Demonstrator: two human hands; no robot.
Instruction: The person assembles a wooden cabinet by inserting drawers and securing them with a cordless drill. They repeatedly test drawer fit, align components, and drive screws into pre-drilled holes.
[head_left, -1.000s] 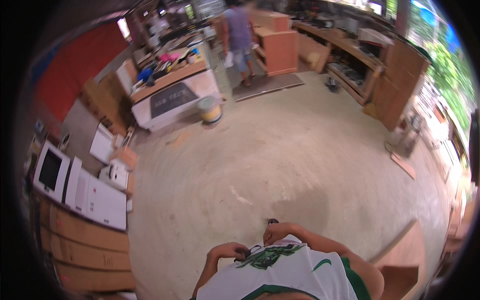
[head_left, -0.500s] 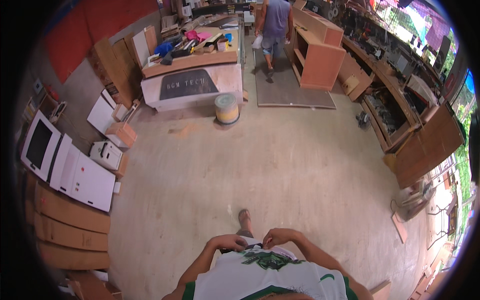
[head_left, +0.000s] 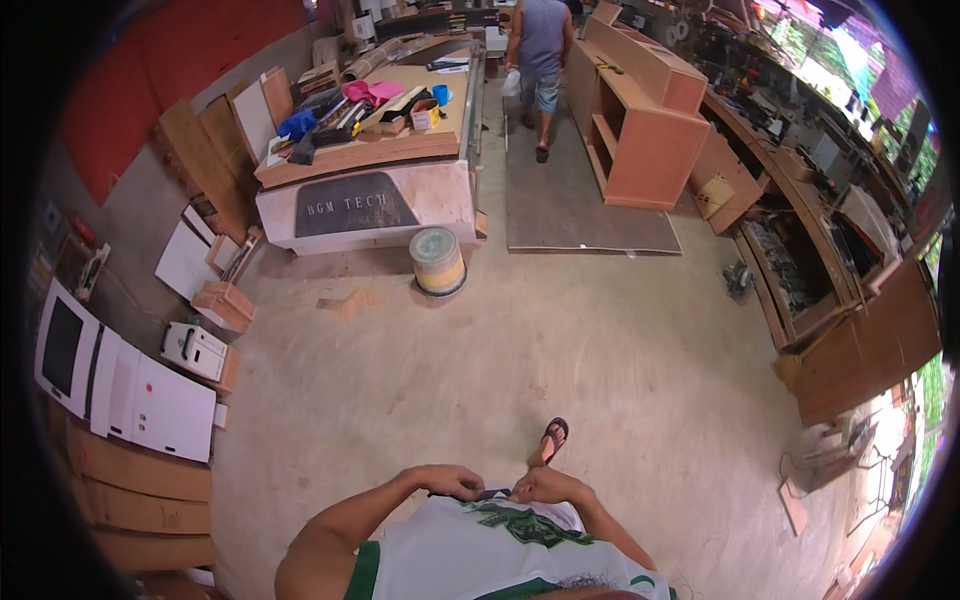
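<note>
Both hands are held close together at my waist, by the front hem of my white and green sleeveless shirt [head_left: 450, 545]. My left hand [head_left: 458, 482] has its fingers curled inward at the hem. Opposite it, my right hand [head_left: 540, 486] is closed in a pinch. Between the two shows a small dark strip [head_left: 492, 494], too little of it visible to name. Whatever lies in the fingers is mostly hidden. Just ahead of my hands, one foot in a dark flip-flop [head_left: 555, 435] is on the floor.
Ahead stands a workbench [head_left: 440, 205] piled with tools, with a round bucket [head_left: 437, 262] before it. A wooden cabinet [head_left: 645, 165] rests on a flat board [head_left: 600, 235]; a person [head_left: 540, 60] walks beside it. White panels [head_left: 160, 405] line the left, wooden benches [head_left: 800, 230] the right.
I have stepped forward, so the bench, bucket and cabinet look nearer. Another foot is now in front. The person ahead has walked on a little. My hands stay at my waist.
</note>
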